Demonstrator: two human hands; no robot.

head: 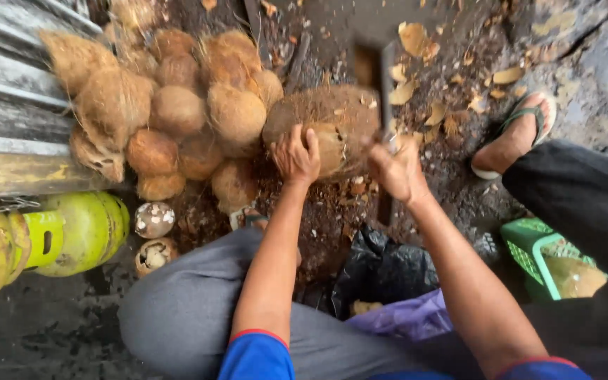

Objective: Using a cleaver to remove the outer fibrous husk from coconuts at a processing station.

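Item 1, at 9 o'clock: corrugated metal sheet, grey, lying along the frame edge.

Item 2, at 8 o'clock: green gas cylinder on its side, beside two small coconut shell pieces.

Item 3, at 11 o'clock: pile of husked brown coconuts, fibrous, touching one another.

Item 4, centre, toward 12 o'clock: large coconut with husk partly on, resting on the littered ground just right of the pile.

Item 5: left hand, laid on the near side of the large coconut; fingers slightly spread and curved over its surface, thumb apart, pressing rather than pinching.

Item 6: right hand, fingers wrapped tight together around the handle of a cleaver; the blurred blade stands above the hand at the coconut's right edge.

Item 7, at 6 o'clock: black plastic bag between the knees.

Item 8, at 2 o'clock: foot in a green sandal.

Item 9, at 4 o'clock: green plastic basket.
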